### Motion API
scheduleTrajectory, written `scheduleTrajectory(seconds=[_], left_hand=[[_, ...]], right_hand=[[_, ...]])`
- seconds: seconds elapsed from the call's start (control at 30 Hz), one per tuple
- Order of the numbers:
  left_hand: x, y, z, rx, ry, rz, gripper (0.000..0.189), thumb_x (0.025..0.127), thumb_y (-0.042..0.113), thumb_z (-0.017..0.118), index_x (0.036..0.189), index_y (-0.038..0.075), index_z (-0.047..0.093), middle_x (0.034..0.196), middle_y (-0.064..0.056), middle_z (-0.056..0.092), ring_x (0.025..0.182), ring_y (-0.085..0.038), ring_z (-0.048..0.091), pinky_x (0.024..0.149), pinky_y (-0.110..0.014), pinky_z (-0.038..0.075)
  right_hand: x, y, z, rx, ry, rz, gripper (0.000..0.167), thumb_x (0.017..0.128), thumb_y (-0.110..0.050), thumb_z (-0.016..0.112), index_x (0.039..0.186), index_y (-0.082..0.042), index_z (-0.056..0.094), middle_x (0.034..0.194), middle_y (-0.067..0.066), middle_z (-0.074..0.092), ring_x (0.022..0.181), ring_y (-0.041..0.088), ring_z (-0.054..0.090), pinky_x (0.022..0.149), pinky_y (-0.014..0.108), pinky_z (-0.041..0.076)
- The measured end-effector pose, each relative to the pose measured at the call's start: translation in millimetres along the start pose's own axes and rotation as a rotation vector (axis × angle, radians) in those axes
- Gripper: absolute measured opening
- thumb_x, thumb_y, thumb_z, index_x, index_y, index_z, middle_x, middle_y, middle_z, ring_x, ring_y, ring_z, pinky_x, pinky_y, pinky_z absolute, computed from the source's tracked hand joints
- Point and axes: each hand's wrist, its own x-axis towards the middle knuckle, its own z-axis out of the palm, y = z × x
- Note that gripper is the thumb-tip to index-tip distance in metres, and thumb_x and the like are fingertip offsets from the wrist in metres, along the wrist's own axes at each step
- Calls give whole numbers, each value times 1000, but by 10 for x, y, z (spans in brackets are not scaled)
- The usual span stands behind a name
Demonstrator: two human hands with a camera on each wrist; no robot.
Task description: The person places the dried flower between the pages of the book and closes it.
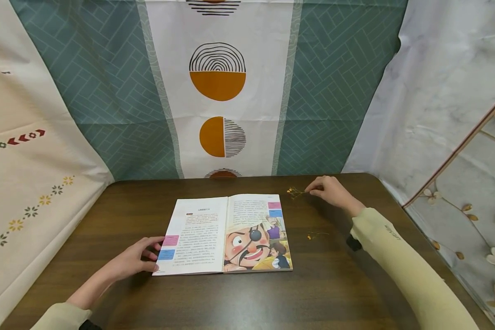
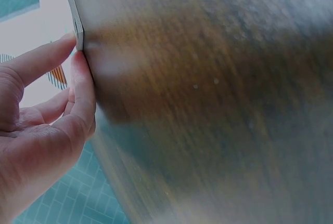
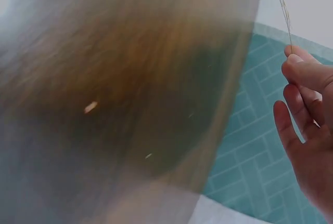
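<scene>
We are viewing a dark wooden table (image 1: 214,302) across the lower half of the head view, with an open illustrated book (image 1: 194,238) lying near its middle. At lower left of the frame, the left hand (image 1: 134,256) is resting with loosely bent fingers against the book's left edge. Right of centre, the right hand (image 1: 332,190) is pinching a flower sprig (image 1: 298,192) by its stem, between thumb and forefinger. We are judging the step in hand to be handling that sprig while the book is being steadied — and the next move is calling for a light pinch (a stem this thin could bend or slip).

The held sprig is pointing left from the right fingertips, just beside the book's upper right corner, and well apart from the left hand. Below it, we are seeing a smaller loose sprig (image 1: 310,236) lying untouched — near the book's right edge.
</scene>
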Motion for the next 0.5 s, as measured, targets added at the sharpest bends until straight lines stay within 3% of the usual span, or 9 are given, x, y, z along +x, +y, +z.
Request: scheduleTrajectory(seconds=[0.5], left_hand=[[-1,-50,3,8,-1,28,76,81,3,76,143,-12,35,122,-24,47,103,-28,57,72,-22,50]], right_hand=[[453,-470,113,73,3,-18,17,94,-9,65,104,-11,78,102,7,72,84,19,58,74,32,48]])
